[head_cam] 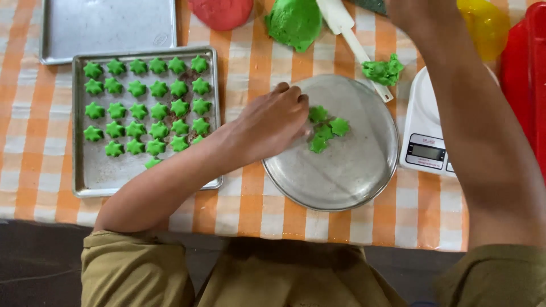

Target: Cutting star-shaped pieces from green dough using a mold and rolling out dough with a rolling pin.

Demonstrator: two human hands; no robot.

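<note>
Head view, looking straight down at a table with an orange-and-white checked cloth [250, 193].

Left hand [273, 122], centre of the frame: fingers curled, tips down on the round metal plate [352, 176], touching the left edge of a small cluster of green star pieces [325, 129]. Whether it pinches a piece or only presses on it cannot be told; the fingertips are hidden under the knuckles.

Right hand [409, 11], top edge right of centre: mostly cut off by the frame, forearm running down the right side. Grip cannot be told.

Left of the plate, touching the left forearm: a rectangular baking tray [91, 176] with rows of green stars [147, 108] filling its upper part, lower part bare. Above it, upper left, a second tray [108, 28].

Top centre: red dough [222, 11], green dough lump [294, 23], a white scraper [352, 40] with a small green dough scrap [382, 71] beside its end, just above the plate. Right of the plate: a white kitchen scale [424, 148]. Upper right: yellow dough [486, 23], and a red tray [526, 79] at the frame's right edge.
</note>
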